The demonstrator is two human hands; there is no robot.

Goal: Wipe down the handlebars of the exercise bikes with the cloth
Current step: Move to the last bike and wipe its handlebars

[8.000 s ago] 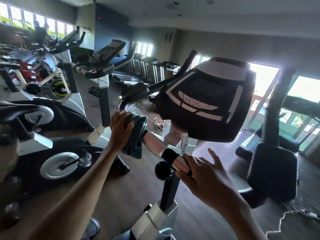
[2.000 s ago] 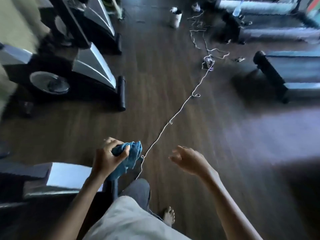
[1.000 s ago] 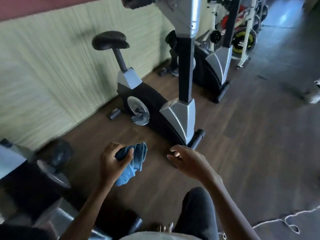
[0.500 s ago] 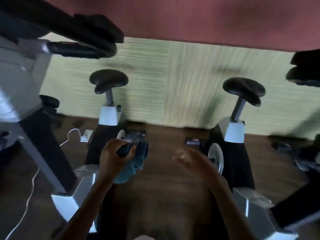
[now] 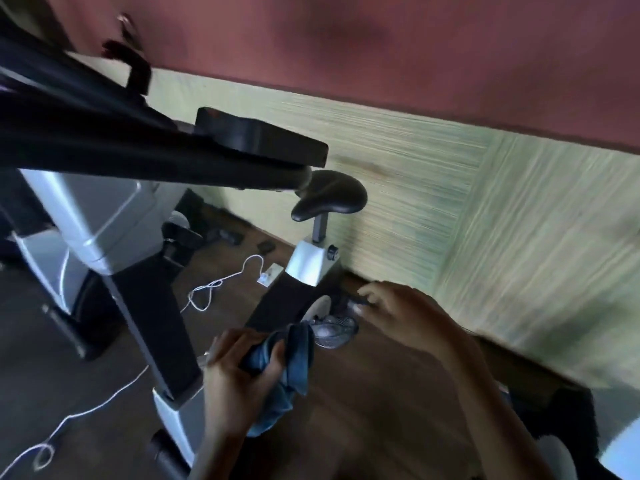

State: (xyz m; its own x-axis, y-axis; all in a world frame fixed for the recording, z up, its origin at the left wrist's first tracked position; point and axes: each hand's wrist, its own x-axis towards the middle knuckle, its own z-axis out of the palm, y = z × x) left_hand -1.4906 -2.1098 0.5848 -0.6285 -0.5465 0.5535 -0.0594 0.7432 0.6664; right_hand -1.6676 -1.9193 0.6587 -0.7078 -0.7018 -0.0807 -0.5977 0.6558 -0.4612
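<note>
Cloth [image 5: 287, 365] of soft blue towelling, crumpled into thick folds, sits in the left hand [image 5: 239, 379]; fingers and thumb curl round its upper bunch, and a loose tail hangs below the palm. The right hand [image 5: 405, 317] is just beside it, blurred, fingers loosely spread and gripping nothing. Up and to the left, well apart from both hands, the long matte black tubular handlebar [image 5: 156, 161] ends in a rounded tip under a flat black plastic console [image 5: 259, 140]. A smooth silver-grey moulded column [image 5: 104, 216] stands beneath. Behind are a curved black padded saddle [image 5: 332, 199], a thin white looping cable [image 5: 214, 285], dark wood-grain flooring [image 5: 381, 410] and a pale green wall with a streaked texture [image 5: 450, 202].
</note>
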